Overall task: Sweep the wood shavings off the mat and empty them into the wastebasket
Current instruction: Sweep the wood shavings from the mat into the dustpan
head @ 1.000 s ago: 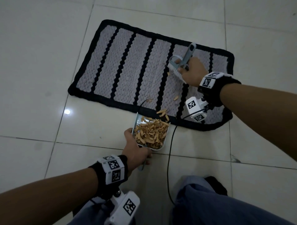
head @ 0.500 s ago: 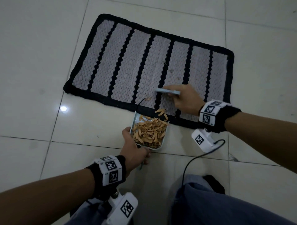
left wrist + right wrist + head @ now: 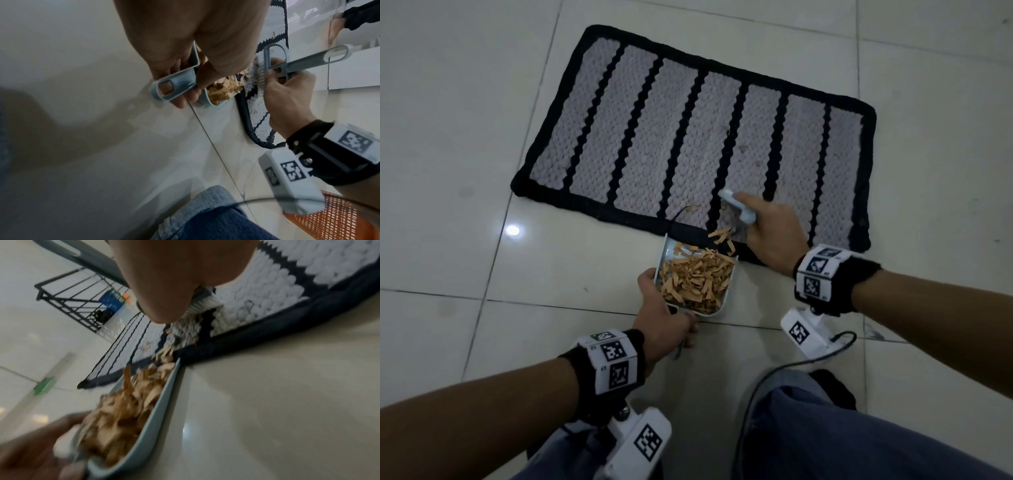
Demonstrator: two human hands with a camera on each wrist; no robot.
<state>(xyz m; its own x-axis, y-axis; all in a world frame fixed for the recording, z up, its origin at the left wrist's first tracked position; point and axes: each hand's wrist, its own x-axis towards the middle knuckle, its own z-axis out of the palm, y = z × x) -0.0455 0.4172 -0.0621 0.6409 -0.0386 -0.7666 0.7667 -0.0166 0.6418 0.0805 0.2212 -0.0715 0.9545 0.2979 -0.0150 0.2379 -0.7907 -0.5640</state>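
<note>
In the middle of the head view, the left hand curls its fingers around the handle of a pale blue dustpan, which rests on the tiled floor with its open edge touching the black border of the mat. The dustpan is heaped with tan wood shavings; a few more lie on the mat's border right at the pan's mouth. Just right of them, the right hand grips a small brush, fingers closed around it, its white bristles pressed down on the mat at the lower edge. One loose shaving sits on the mat left of the brush. At the lower right of the left wrist view, part of an orange mesh wastebasket shows, well apart from the dustpan.
</note>
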